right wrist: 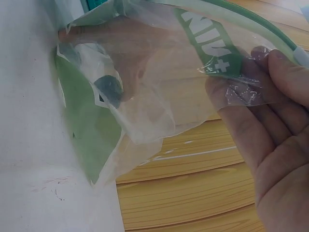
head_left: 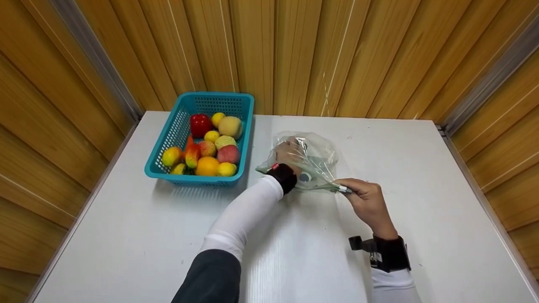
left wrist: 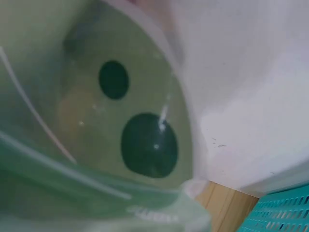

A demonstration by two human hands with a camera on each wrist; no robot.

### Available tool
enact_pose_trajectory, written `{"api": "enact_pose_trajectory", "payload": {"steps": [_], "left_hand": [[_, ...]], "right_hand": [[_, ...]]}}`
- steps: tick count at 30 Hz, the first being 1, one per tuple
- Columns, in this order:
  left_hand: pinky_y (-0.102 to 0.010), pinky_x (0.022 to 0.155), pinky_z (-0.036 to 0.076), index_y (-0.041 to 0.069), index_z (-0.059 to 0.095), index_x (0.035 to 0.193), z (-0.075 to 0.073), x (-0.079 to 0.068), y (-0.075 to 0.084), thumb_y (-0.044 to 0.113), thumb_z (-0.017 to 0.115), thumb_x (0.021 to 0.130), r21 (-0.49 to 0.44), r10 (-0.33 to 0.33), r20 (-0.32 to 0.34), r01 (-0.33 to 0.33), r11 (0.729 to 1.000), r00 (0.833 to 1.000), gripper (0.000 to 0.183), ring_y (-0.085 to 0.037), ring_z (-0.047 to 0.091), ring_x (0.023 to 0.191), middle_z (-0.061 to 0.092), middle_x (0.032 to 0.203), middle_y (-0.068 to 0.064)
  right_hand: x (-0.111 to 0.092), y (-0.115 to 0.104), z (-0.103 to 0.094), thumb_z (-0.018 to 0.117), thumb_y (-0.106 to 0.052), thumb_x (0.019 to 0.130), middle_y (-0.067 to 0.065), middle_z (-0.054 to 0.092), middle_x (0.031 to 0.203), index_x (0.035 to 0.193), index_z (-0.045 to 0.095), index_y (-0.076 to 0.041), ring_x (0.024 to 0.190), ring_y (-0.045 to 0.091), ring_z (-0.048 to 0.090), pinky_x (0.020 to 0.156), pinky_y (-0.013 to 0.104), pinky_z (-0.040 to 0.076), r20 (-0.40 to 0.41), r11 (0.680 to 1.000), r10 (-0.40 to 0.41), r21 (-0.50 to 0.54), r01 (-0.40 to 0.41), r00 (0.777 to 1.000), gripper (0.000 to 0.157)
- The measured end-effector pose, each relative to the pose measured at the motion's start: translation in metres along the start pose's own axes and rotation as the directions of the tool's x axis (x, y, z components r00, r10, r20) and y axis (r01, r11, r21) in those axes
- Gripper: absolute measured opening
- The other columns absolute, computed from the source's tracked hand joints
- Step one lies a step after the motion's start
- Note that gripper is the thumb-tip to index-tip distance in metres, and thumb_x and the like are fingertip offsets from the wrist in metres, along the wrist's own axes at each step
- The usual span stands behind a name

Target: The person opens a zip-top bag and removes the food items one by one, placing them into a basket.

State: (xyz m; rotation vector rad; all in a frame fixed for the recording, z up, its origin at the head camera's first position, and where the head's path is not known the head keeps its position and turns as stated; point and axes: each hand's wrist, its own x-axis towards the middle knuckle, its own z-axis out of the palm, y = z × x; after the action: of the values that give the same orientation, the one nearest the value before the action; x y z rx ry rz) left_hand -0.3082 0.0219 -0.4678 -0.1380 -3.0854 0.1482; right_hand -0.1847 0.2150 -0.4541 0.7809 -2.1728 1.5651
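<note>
A clear zip bag (head_left: 324, 162) with green parts lies on the table. Inside it is my left hand (head_left: 289, 150), seen through the plastic with the wrist at the bag's mouth; I cannot tell whether its fingers hold anything. My right hand (head_left: 365, 200) pinches the bag's mouth at its right end, by the white zip slider (head_left: 344, 189). In the right wrist view, the thumb and fingers grip the clear film beside a green printed band (right wrist: 212, 46). Two dark green ovals (left wrist: 149, 145) show on the bag in the left wrist view.
Left of the bag stands a teal plastic basket (head_left: 248, 126) with several fruits, among them an orange (head_left: 207, 166) and lemons, plus a red bell pepper (head_left: 200, 125). White table (head_left: 294, 252) surrounds both. Wood-look panels (head_left: 294, 59) rise at the back and sides.
</note>
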Motion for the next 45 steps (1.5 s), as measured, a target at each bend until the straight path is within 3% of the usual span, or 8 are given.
{"api": "enact_pose_trajectory", "payload": {"steps": [9, 14, 20, 29, 32, 37, 42, 45], "left_hand": [[-0.033, 0.09, 0.055, 0.016, 0.066, 0.127, 0.016, 0.011, -0.014, 0.025, 0.041, 0.107, 0.115, 0.203, -0.09, -0.192, 0.975, 0.975, 0.034, -0.019, 0.063, 0.112, 0.064, 0.126, -0.002], [-0.032, 0.092, 0.052, 0.016, 0.064, 0.123, 0.018, 0.008, -0.019, 0.023, 0.043, 0.106, 0.109, 0.276, -0.107, -0.265, 0.958, 0.955, 0.028, -0.019, 0.065, 0.104, 0.069, 0.112, -0.001], [-0.038, 0.088, 0.056, 0.016, 0.062, 0.123, 0.025, 0.003, -0.024, 0.028, 0.05, 0.103, -0.049, 0.228, -0.083, -0.232, 0.971, 0.97, 0.027, -0.027, 0.068, 0.1, 0.074, 0.109, -0.006], [-0.05, 0.098, 0.05, 0.01, 0.06, 0.123, 0.009, -0.018, -0.02, 0.024, 0.061, 0.096, -0.197, 0.177, -0.069, -0.188, 0.962, 0.982, 0.03, -0.029, 0.067, 0.11, 0.071, 0.118, -0.011], [-0.047, 0.093, 0.054, 0.01, 0.06, 0.12, 0.007, -0.022, -0.021, 0.02, 0.067, 0.092, -0.272, 0.164, -0.091, -0.183, 0.945, 0.982, 0.031, -0.03, 0.07, 0.103, 0.072, 0.113, -0.012], [-0.042, 0.082, 0.06, 0.007, 0.055, 0.125, 0.009, -0.025, -0.025, 0.013, 0.058, 0.099, -0.431, 0.173, -0.064, -0.183, 0.883, 0.983, 0.027, -0.032, 0.072, 0.098, 0.071, 0.111, -0.014], [-0.039, 0.097, 0.055, 0.004, 0.053, 0.131, 0.006, -0.03, -0.029, 0.008, 0.058, 0.097, -0.497, 0.227, -0.002, -0.198, 0.845, 0.974, 0.034, -0.03, 0.066, 0.113, 0.066, 0.12, -0.015], [-0.04, 0.103, 0.051, 0.006, 0.051, 0.133, -0.002, -0.037, -0.03, 0.008, 0.058, 0.097, -0.497, 0.244, 0.072, -0.177, 0.849, 0.967, 0.037, -0.03, 0.062, 0.118, 0.063, 0.126, -0.014]], "right_hand": [[0.001, -0.001, 0.001, 0.066, 0.023, 0.084, 0.018, 0.077, 0.099, 0.1, 0.077, 0.009, 0.093, -0.003, 0.069, 0.079, 0.012, 0.054, 0.002, 1.0, 0.015, -0.005, -0.015, 1.0, 0.024], [0.0, 0.001, 0.001, 0.067, 0.023, 0.083, 0.02, 0.077, 0.097, 0.099, 0.078, 0.008, 0.092, -0.004, 0.068, 0.078, 0.011, 0.053, 0.006, 1.0, 0.011, -0.025, -0.01, 1.0, 0.024], [0.0, 0.002, 0.003, 0.068, 0.022, 0.083, 0.018, 0.077, 0.095, 0.097, 0.078, 0.007, 0.089, -0.005, 0.067, 0.076, 0.01, 0.052, 0.017, 0.998, 0.024, -0.061, -0.023, 1.0, 0.023], [0.0, 0.003, 0.004, 0.069, 0.021, 0.083, 0.024, 0.076, 0.095, 0.098, 0.078, 0.008, 0.089, -0.007, 0.066, 0.076, 0.009, 0.052, 0.02, 0.994, 0.059, -0.093, -0.057, 0.998, 0.022], [-0.001, 0.004, 0.005, 0.069, 0.021, 0.084, 0.023, 0.076, 0.095, 0.098, 0.078, 0.007, 0.088, -0.006, 0.066, 0.075, 0.009, 0.052, 0.019, 0.993, 0.072, -0.095, -0.07, 0.997, 0.022], [-0.001, 0.006, 0.005, 0.069, 0.02, 0.084, 0.021, 0.077, 0.097, 0.098, 0.079, 0.007, 0.085, -0.004, 0.066, 0.073, 0.01, 0.052, 0.024, 0.992, 0.092, -0.089, -0.09, 0.995, 0.022], [0.0, 0.008, 0.005, 0.069, 0.02, 0.083, 0.018, 0.077, 0.095, 0.097, 0.079, 0.005, 0.083, -0.004, 0.064, 0.073, 0.009, 0.051, 0.019, 0.99, 0.085, -0.112, -0.082, 0.996, 0.023], [-0.001, 0.009, 0.006, 0.07, 0.021, 0.082, 0.017, 0.077, 0.094, 0.096, 0.079, 0.005, 0.08, -0.004, 0.061, 0.072, 0.008, 0.049, 0.013, 0.989, 0.074, -0.133, -0.072, 0.997, 0.024]]}}
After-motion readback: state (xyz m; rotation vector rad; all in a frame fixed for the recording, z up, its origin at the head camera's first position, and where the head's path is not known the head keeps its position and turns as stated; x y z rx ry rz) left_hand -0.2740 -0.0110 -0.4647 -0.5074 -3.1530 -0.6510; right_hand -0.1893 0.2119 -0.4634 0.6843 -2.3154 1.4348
